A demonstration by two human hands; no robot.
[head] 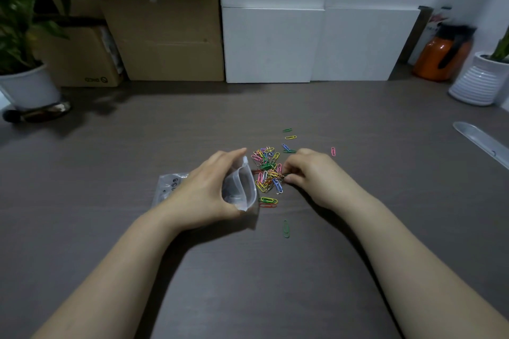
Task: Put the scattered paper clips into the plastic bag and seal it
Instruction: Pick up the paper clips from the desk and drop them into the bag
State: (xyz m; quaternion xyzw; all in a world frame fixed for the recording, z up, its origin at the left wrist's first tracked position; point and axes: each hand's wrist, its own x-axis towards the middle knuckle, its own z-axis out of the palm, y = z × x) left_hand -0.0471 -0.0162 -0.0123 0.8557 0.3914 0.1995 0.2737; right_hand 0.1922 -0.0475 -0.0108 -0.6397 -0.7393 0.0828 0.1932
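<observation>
**Open desk near, clutter along the far edge**

Bare table (248,270) lies near and between the forearms. Cardboard boxes (165,36) and white panels (316,44) wall the far side. A potted plant (24,85) blocks far left; an orange jug (440,55), ribbed pot (479,82) and ruler (480,143) crowd the right.

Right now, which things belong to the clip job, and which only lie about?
Job: clips, bag, left hand, right hand.
Lying about: ruler, orange jug, two potted plants, boxes.
</observation>
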